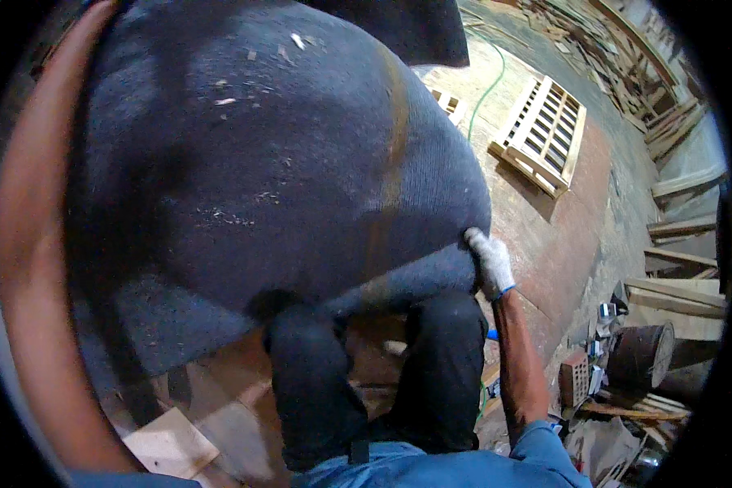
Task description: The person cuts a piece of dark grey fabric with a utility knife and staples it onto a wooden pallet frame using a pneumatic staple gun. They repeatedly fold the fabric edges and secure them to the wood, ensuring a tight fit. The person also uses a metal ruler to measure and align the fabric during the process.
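A large dark grey fabric sheet (260, 163), thick like felt or carpet and speckled with wood chips, bulges across most of the view in front of me. My right hand (490, 260), in a white glove, is closed on the sheet's lower right edge. My bare left forearm (24, 244) runs up along the sheet's left side to its top left corner, where the hand is lost at the dark rim. Below the sheet my legs in black trousers (443, 366) stand on wooden boards.
A slatted wooden pallet (541, 134) lies on the floor at the right, with a green hose (488, 81) beside it. Planks (675, 276), a perforated red brick (573, 378) and a round drum (638, 354) crowd the right side. A pale board (171, 443) lies lower left.
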{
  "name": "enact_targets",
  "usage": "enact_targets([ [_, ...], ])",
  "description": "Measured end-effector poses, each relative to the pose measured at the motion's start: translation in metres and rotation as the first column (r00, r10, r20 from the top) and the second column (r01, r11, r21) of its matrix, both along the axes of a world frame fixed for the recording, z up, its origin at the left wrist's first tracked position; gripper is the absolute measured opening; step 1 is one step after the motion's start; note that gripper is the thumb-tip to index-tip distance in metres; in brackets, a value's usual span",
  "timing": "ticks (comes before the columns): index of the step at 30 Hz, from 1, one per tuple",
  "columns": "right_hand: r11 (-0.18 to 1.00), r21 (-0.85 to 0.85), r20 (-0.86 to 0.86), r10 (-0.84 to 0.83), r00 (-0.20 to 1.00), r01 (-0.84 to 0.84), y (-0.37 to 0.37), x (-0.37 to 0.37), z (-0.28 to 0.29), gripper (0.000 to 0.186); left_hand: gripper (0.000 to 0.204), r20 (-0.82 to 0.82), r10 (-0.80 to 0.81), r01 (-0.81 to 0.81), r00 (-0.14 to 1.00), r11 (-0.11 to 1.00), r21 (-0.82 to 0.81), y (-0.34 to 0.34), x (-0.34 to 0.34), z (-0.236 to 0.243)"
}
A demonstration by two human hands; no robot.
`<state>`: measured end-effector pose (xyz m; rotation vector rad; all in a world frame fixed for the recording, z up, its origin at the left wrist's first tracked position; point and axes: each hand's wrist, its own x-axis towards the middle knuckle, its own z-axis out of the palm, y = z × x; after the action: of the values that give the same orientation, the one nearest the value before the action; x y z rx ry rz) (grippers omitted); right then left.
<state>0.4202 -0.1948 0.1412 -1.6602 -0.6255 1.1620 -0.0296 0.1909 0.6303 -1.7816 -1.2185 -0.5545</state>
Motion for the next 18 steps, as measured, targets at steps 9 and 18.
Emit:
enact_targets([
  [9,0.92,-0.25,0.067,-0.293,0.954,0.301,-0.015,0.009,-0.132,0.049,0.038,0.265,-0.52,0.583,0.812,0.746,-0.323,-0.057,0.134,-0.445],
  [18,0.922,-0.369,0.052,-0.104,0.993,0.116,0.051,0.023,-0.158,0.048,0.05,0.456,0.338,0.028,0.823,0.777,-0.629,-0.26,-0.058,-0.626],
])
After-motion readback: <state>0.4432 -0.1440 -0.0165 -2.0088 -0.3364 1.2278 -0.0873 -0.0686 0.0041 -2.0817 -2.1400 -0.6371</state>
